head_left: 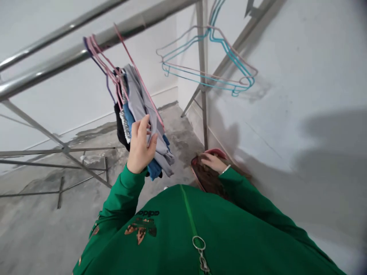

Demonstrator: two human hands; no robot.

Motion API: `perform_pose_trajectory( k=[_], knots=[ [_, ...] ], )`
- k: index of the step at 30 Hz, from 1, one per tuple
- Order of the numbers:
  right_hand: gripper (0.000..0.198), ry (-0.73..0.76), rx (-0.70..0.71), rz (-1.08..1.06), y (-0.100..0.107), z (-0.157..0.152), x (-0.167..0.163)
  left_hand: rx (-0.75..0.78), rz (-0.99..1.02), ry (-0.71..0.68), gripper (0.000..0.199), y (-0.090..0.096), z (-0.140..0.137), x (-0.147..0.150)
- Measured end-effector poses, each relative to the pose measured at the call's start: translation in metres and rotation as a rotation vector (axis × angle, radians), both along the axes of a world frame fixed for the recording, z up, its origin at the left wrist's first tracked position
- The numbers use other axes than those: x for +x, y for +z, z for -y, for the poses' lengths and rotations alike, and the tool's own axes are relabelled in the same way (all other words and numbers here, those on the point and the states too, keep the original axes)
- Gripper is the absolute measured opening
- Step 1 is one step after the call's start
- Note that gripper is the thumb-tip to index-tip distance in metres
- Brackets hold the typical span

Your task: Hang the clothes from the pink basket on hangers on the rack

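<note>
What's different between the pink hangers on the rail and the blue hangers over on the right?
Clothes hang among the pink hangers, while the blue hangers hold none. The pink hangers appear nearly edge-on; the blue hangers show their broad faces. The pink hangers hook over the rail, but the blue hangers' tops run out of the picture. Both have thin frames.

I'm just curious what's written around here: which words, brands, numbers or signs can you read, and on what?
"adidas": black lettering on the chest of the green jacket, by a copper-toned trefoil logo; one end is hard to make out.
No other readable text: none on the hanging clothes, and the left sleeve's marks show no legible letters.
</note>
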State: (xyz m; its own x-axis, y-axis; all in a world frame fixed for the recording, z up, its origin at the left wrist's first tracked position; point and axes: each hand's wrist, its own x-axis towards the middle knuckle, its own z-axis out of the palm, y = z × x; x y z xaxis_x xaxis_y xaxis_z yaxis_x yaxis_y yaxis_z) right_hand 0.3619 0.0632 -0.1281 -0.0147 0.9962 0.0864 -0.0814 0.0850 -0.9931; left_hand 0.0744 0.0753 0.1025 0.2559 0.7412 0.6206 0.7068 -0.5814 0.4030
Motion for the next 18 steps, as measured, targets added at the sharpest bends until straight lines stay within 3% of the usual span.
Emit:
perform_pose_trajectory(
  k=[3, 5, 8, 12, 15, 18],
  knots=[
    [0.041, 0.446, 0.003, 0.143, 0.036, -0.009, -0.041, 0.047, 0.01, 0.119, 0.042, -0.002, -0.005, -0.006],
    [0.055, 0.586, 0.155, 0.231, 0.066, -0.018, -0.077, 0.051, 0.038, 0.139, 0.042, -0.005, -0.012, -0.011],
    [0.074, 0.474, 0.413, 0.313, 0.105, -0.033, -0.137, 0.047, 0.13, 0.137, 0.049, -0.014, -0.033, -0.02],
    [0.092, 0.249, 0.51, 0.42, 0.13, -0.047, -0.194, -0.057, 0.382, 0.107, 0.058, -0.024, -0.075, -0.033],
    [0.077, 0.204, 0.492, 0.552, 0.132, -0.051, -0.201, -0.221, 0.554, 0.003, 0.058, -0.021, -0.094, -0.037],
    [0.061, 0.187, 0.48, 0.644, 0.125, -0.053, -0.19, -0.368, 0.571, -0.059, 0.048, -0.017, -0.09, -0.037]
  ],
)
